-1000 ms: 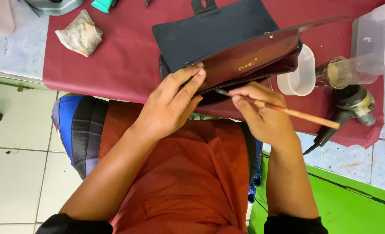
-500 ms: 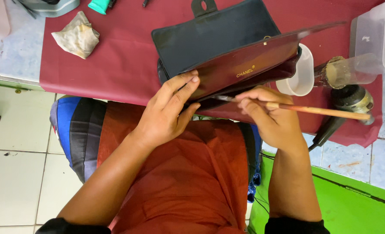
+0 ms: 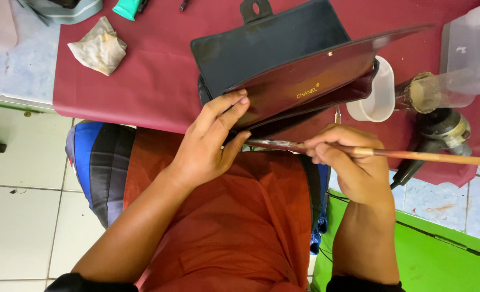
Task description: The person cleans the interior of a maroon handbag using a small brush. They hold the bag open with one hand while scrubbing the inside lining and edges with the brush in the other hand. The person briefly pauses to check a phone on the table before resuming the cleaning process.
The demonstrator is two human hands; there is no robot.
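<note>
Our left hand [image 3: 210, 146] lies over the near edge of the handbag [image 3: 283, 70], fingers stretched up onto the dark red lining of the open flap [image 3: 315, 81], thumb tucked under the edge, so it pinches and steadies the bag, which sits at the front of the worktop [image 3: 142, 81] on the maroon cloth and overhangs toward our lap. Our right hand [image 3: 348, 162] is curled round a long brush [image 3: 391, 153] in a pencil grip, the handle running off to the right, the bristle end reaching left under the bag's lower edge, close to our left thumb. We judge the main risk to be a smear: the tip works in a narrow gap, and a slip of the wrist could drag it onto the lining or our left fingers. The bag could also tip off the edge if the left hand loosens. The white cup [image 3: 372, 100] stands just beside the bag's right corner, and a swing of the long handle might knock it. A crumpled rag [image 3: 99, 48] lies well apart at the left.
</note>
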